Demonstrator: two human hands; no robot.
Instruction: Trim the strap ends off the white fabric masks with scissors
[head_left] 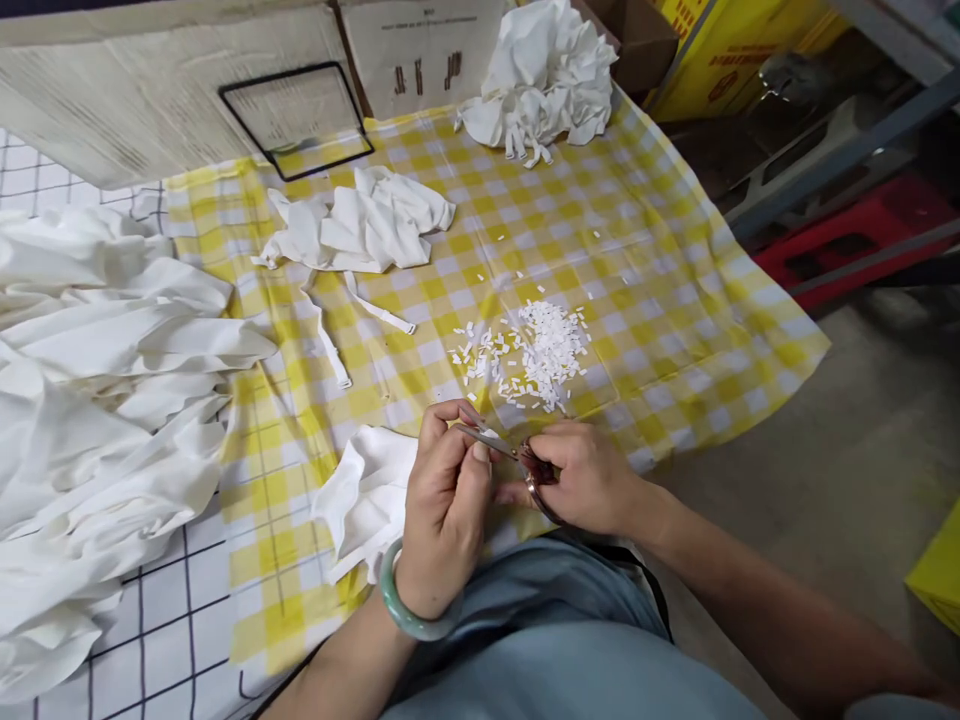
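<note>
My right hand (592, 475) grips a pair of scissors (538, 480) by the handles, blades pointing left. Between the thumb and fingers of my left hand (448, 500) is pinched a piece of white cloth (367, 490), whose body hangs out to the left of the hand. A small white bit of it shows at the fingertips, by the scissor blades. Just beyond my hands lies a heap of tiny white clippings (551, 345). Farther off rests another white cloth piece (367, 222) with two narrow straps (381, 305) stretching toward me.
A big mound of white cloth (112, 400) covers the left side. More white pieces (547, 75) are bunched at the back. Behind stands a carton (150, 90) with a black wire frame (285, 125) against it. A yellow checked cloth (675, 320) covers the table; metal shelving (847, 140) is at right.
</note>
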